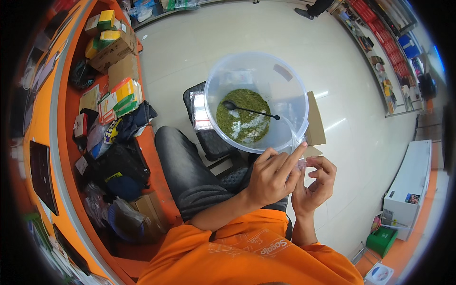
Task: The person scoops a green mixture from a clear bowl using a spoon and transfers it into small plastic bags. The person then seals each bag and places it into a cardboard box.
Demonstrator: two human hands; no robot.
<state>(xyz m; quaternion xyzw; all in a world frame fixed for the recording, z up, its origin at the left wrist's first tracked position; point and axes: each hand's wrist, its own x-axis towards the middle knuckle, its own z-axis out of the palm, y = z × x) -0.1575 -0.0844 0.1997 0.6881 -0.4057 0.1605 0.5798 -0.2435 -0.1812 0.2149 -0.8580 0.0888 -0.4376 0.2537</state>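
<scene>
Before me stands a large translucent plastic tub (pixel 210 117) with dried, chopped green herb (pixel 228 121) spread over its bottom. A black long-handled spoon (pixel 251 110) lies on the herb, its bowl towards the left. Close to the tub's near right rim, my left hand (pixel 276 174) and my right hand (pixel 313 183) are together at a small clear plastic bag (pixel 296 139). The fingers of both hands meet around its pinkish lower end (pixel 301 164). Fingers partly hide the bag, and its contents cannot be told.
Under and left of the tub is a black stool or chair (pixel 210 142) with plastic packets (pixel 200 110). A cardboard box (pixel 315 121) stands at the tub's right. Orange shelving (pixel 151 160) with boxes and bags runs along my left. A person's shoe (pixel 304 13) shows at the far top.
</scene>
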